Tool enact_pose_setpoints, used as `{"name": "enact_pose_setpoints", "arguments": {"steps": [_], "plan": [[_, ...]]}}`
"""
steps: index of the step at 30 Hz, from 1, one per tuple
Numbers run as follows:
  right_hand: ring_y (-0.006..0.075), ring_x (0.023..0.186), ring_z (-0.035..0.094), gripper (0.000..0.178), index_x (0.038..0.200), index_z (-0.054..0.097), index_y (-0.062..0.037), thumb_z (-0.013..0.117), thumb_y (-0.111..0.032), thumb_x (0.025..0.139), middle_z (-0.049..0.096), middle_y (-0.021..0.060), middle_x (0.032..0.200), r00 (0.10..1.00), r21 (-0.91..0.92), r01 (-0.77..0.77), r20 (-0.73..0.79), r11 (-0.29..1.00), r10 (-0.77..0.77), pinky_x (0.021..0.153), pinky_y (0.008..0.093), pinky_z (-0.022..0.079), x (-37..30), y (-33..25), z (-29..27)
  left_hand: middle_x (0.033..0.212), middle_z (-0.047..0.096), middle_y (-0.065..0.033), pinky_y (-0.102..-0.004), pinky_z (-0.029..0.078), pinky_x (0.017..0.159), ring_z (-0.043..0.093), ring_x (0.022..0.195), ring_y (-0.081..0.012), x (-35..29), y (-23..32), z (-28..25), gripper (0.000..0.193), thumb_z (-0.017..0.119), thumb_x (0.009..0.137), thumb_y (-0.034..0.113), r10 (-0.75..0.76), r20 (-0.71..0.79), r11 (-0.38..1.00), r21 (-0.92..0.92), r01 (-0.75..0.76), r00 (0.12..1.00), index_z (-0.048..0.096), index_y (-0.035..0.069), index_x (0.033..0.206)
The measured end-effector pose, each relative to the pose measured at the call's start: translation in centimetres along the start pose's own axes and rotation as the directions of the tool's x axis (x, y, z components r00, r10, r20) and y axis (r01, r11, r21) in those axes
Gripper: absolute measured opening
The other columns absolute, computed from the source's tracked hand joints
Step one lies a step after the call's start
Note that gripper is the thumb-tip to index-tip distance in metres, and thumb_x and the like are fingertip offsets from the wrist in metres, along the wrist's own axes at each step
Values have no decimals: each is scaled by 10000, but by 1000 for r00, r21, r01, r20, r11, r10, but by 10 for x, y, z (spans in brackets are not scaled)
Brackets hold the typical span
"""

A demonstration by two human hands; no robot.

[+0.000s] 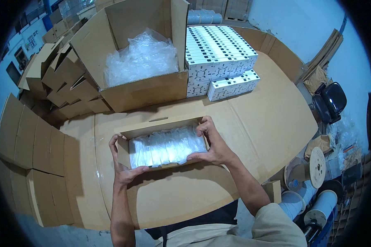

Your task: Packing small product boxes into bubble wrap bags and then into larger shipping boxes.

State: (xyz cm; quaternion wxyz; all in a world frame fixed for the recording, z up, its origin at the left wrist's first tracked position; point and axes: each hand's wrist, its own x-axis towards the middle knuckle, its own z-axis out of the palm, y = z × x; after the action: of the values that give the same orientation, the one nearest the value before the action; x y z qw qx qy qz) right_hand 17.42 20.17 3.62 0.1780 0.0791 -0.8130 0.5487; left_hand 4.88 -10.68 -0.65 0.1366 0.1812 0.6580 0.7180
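Note:
A long, shallow cardboard box [160, 123] lies in front of me with its top open. Inside it a row of clear plastic-bagged pieces [167, 146] fills most of its length; what the bags contain cannot be made out. My left hand [123, 173] grips the box's left end, fingers along the outer wall and thumb at the near corner. At the other end my right hand [214, 146] is closed around the right wall, its index finger hooked over the far corner and its thumb at the near edge.
Behind stands a big open carton [146, 93] holding crumpled clear plastic bags [142, 57]. White patterned boxes [218, 64] are stacked beside it, with one white box [235, 87] in front. Plain cardboard boxes [33, 136] are piled left. Spools [316, 168] stand right of the cardboard-covered table [272, 123].

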Motion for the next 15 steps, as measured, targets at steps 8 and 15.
{"name": "enact_pose_setpoints", "arguments": {"steps": [8, 15], "plan": [[298, 1262, 461, 556, 1098, 697, -122, 976, -294, 649, 432, 113, 1315, 983, -7, 166, -73, 986, -166, 1081, 417, 390, -2, 0, 2, 1305, 480, -75, -378, 427, 1065, 489, 1272, -245, -1, 11, 15, 1164, 1015, 495, 263, 260, -67, 965, 60, -257, 963, 318, 92, 1411], [295, 1323, 484, 417, 1028, 827, -161, 954, -267, 645, 433, 102, 1381, 990, -41, 139, -3, 989, -139, 1132, 421, 401, 1, -5, 3, 1310, 518, -98, -395, 377, 1110, 470, 1339, -269, 7, 1, 1, 687, 1024, 493, 334, 325, 105, 927, 162, -338, 940, 682, 21, 999]]}}
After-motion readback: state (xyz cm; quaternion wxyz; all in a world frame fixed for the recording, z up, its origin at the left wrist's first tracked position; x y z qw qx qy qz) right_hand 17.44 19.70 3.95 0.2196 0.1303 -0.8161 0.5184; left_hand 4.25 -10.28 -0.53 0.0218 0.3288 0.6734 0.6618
